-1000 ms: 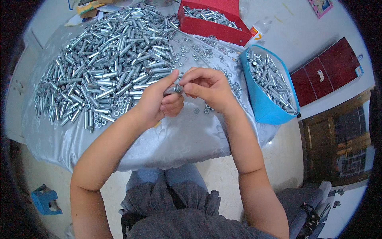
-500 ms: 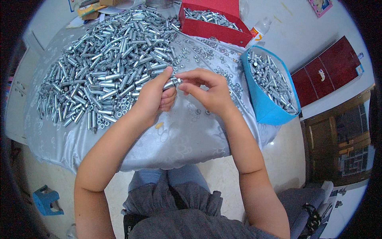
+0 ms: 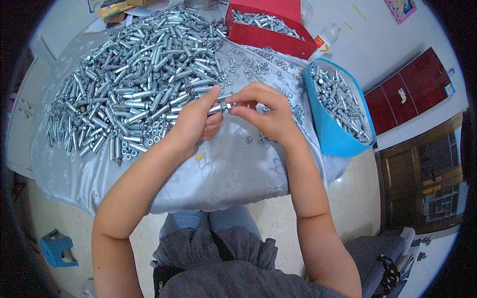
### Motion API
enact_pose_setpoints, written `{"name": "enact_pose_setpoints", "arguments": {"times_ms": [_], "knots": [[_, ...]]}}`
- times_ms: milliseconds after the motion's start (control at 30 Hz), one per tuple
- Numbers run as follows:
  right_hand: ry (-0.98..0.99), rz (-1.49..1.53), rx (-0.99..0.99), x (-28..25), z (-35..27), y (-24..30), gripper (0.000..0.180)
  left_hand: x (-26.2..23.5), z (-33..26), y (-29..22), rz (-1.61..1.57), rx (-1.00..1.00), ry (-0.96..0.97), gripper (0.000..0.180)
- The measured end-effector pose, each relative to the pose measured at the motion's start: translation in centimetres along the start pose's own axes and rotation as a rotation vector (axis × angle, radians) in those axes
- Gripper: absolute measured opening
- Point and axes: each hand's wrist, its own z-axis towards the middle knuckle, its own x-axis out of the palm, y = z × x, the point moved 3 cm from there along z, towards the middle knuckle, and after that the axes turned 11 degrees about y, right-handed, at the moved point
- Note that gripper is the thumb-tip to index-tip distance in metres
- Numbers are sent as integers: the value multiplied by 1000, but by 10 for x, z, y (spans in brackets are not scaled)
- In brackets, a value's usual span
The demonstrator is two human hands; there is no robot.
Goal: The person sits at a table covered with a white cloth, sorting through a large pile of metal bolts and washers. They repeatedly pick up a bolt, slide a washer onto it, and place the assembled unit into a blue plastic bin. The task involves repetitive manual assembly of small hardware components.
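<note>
A silver expansion bolt (image 3: 216,109) lies in my left hand (image 3: 193,123), whose fingers are wrapped round its sleeve with the thumb along the top. The bolt's end points right, toward my right hand (image 3: 271,111). There a hex nut (image 3: 229,106) sits at the tip, pinched between my right thumb and forefinger. How far it is on the thread cannot be made out. A large heap of similar expansion bolts (image 3: 144,74) spreads over the table to the left and beyond my hands. Loose nuts (image 3: 155,133) lie along the heap's near edge.
More nuts and washers (image 3: 253,64) are scattered right of the heap. A blue bin (image 3: 332,134) full of bolts stands at the table's right edge. Behind it are a red box (image 3: 271,43) of bolts and a plastic bottle (image 3: 325,37). A shiny grey cloth (image 3: 223,184) covers the table.
Both hands stay together on the bolt and have shifted slightly to the right. The right fingers have moved a little at the nut, and more of the bolt's end shows.
</note>
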Motion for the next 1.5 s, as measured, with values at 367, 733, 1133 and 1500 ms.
{"name": "enact_pose_setpoints", "arguments": {"times_ms": [367,733,1133,1500], "knots": [[35,1,-53,0,0,4,19,0,0,2,22,4,93,55],[43,-30,-60,-4,-4,1,19,3,0,4,30,-47,62,56],[171,25,124,-6,-8,-3,21,4,1,7,4,-77,78,55],[150,-14,42,9,0,1,18,1,2,10,-51,-45,6,49]]}}
